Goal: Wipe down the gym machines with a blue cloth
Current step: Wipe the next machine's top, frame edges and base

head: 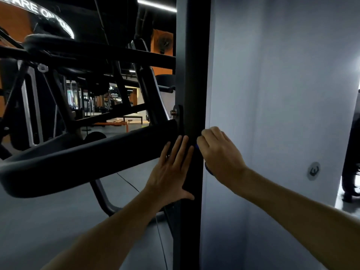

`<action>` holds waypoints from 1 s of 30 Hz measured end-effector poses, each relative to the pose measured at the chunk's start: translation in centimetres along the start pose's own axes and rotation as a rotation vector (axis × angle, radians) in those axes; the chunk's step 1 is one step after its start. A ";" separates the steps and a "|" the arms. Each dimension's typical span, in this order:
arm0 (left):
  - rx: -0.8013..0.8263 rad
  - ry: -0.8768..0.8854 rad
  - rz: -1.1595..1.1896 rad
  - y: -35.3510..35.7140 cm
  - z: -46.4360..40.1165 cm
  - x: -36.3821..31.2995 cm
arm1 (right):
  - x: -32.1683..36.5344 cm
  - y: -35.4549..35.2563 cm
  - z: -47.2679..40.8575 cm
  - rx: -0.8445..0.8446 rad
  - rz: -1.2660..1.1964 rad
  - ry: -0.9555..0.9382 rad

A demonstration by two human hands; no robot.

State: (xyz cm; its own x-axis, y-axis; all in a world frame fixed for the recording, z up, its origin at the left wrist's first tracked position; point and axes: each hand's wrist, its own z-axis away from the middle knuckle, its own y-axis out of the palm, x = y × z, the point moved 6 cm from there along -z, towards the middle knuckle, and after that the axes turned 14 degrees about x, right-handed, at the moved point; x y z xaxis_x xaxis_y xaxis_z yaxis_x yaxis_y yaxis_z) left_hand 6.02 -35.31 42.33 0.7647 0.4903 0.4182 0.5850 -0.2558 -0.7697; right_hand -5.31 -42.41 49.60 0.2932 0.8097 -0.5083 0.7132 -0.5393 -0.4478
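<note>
Room: dim gym, grey floor (58, 221), orange walls far left, ceiling light strip (156, 5) at top, pale grey wall (282, 94) filling the right side.
Machine: black upright post (194, 75) ran top to bottom mid-scene; padded black arm (87, 160) angled off it to the near left, bolt (174, 112) at the joint.
Left hand: left hand (171, 172) lay flat on the post's left face, fingers straight and together, thumb spread low; grip wide open, nothing held.
Right hand: right hand (220, 152) was curled into a fist at the post's right edge, grip closed round the blue cloth (208, 170).
Cloth: mostly hidden in the fist; blue bits showed below the palm and at the knuckles, against the post edge.
Far right: dark equipment (352, 152), blurred.
</note>
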 end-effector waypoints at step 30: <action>0.024 -0.024 0.072 9.7 7.7 -7.0 | 8.2 6.9 13.2 0.028 -0.221 0.026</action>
State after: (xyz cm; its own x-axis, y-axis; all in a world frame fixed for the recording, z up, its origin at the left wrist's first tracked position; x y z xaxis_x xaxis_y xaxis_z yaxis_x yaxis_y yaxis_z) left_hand 4.21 -34.83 28.24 0.7980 0.4909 0.3497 0.5214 -0.2714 -0.8090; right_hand -6.38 -42.53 32.56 0.1487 0.9144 -0.3765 0.7443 -0.3541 -0.5662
